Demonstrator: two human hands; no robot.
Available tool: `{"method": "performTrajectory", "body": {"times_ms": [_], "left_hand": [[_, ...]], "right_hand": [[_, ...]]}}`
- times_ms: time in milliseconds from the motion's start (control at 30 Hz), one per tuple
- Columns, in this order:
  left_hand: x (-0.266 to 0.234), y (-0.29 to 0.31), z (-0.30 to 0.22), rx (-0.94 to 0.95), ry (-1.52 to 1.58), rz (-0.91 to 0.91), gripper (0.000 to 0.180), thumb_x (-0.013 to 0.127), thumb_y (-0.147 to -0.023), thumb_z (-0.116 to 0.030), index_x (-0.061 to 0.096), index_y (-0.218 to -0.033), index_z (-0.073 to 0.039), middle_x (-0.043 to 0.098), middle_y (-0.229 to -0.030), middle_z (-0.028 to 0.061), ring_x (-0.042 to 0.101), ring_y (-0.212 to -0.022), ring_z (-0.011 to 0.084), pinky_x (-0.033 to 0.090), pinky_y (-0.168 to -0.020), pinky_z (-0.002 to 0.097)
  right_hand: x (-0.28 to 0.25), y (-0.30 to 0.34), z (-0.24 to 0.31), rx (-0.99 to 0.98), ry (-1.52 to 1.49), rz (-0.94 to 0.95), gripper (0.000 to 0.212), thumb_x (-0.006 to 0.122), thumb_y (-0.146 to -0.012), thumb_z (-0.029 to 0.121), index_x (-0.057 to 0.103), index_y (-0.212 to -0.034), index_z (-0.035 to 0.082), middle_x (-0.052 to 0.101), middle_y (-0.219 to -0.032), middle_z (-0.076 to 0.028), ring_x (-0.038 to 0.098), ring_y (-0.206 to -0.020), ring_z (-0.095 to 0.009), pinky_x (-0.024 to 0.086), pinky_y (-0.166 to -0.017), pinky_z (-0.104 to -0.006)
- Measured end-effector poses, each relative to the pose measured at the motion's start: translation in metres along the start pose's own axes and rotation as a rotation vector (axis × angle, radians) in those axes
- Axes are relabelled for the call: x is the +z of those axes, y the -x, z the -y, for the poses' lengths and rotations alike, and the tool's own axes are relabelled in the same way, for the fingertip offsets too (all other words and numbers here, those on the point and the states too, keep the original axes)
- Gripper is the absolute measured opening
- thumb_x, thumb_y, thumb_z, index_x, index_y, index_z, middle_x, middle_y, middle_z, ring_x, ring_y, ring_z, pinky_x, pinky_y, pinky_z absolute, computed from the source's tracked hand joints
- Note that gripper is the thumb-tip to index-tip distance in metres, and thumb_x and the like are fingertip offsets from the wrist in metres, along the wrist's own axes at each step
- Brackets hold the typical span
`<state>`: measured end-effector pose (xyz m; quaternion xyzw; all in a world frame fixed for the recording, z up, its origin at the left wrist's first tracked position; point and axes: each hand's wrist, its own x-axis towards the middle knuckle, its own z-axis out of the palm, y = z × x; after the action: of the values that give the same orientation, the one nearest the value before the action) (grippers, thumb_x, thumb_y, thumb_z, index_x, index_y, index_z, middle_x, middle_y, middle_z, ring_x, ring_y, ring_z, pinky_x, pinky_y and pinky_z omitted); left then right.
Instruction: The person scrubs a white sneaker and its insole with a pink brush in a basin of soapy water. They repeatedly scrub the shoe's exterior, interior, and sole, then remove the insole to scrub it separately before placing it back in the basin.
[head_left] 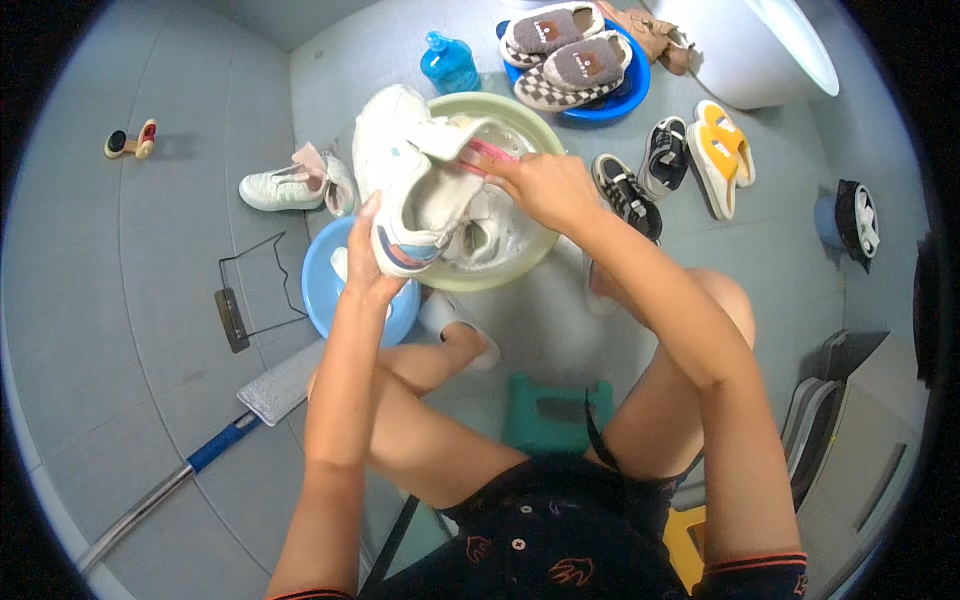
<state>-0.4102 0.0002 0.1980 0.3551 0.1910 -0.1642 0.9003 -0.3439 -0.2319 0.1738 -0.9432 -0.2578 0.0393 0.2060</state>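
Note:
My left hand (372, 262) grips a white sneaker (388, 150) by its heel, holding it tilted above a pale green basin (530, 262). In my right hand (548, 190) is a pink brush (487, 155), its head against the sneaker's raised tongue and opening. The bristles are hidden from view. Inside the basin, sudsy water surrounds another white shoe (476, 238), partly covered by the held one. A light blue basin (318, 290) stands beside my left wrist, with something white in it that I cannot make out.
Past the green basin stand a blue bottle (450, 65) and a blue tub (640, 85) of checkered slippers. White shoes (285, 188) lie left; black shoes (628, 195) and yellow slippers (714, 160) lie right. A mop (275, 388) leans at the left. A green stool (525, 425) is near my legs.

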Motion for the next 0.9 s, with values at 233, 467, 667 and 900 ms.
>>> {"method": "performTrajectory", "body": {"times_ms": [233,467,667,900], "left_hand": [[0.001,-0.001,-0.001,0.061,0.013,0.004,0.055,0.048,-0.093,-0.035,0.041,-0.137,-0.001,0.054,-0.129,0.0184,0.057,-0.115,0.0313,0.050,-0.096,0.0485],[-0.009,-0.005,-0.003,0.096,-0.006,-0.008,0.053,0.050,-0.093,-0.031,0.041,-0.136,-0.001,0.053,-0.130,0.0193,0.057,-0.115,0.0301,0.050,-0.096,0.0467],[-0.001,-0.006,-0.003,0.111,-0.044,-0.028,0.054,0.043,-0.094,-0.042,0.046,-0.135,-0.007,0.055,-0.130,0.0154,0.057,-0.115,0.0333,0.051,-0.088,0.0535],[-0.003,-0.001,-0.004,0.135,-0.013,-0.023,0.052,0.045,-0.093,-0.040,0.046,-0.135,-0.009,0.054,-0.131,0.0146,0.056,-0.115,0.0326,0.050,-0.090,0.0541]], "right_hand": [[-0.001,0.014,0.013,-0.089,-0.085,0.042,0.028,0.053,-0.093,0.038,0.066,-0.114,0.026,0.065,-0.071,-0.012,0.065,-0.066,-0.032,0.051,-0.058,-0.0448],[0.008,0.023,0.030,-0.222,-0.071,-0.012,0.031,0.054,-0.090,0.030,0.063,-0.119,0.037,0.065,-0.066,-0.010,0.065,-0.058,-0.028,0.049,-0.048,-0.0435],[-0.004,-0.007,0.014,-0.032,-0.028,-0.081,0.025,0.055,-0.091,0.040,0.069,-0.104,0.023,0.064,-0.069,-0.012,0.064,-0.063,-0.032,0.048,-0.054,-0.0442],[-0.007,0.002,0.017,-0.085,-0.160,0.049,0.029,0.049,-0.095,0.040,0.065,-0.117,0.030,0.066,-0.076,-0.014,0.065,-0.068,-0.034,0.051,-0.060,-0.0447]]}}
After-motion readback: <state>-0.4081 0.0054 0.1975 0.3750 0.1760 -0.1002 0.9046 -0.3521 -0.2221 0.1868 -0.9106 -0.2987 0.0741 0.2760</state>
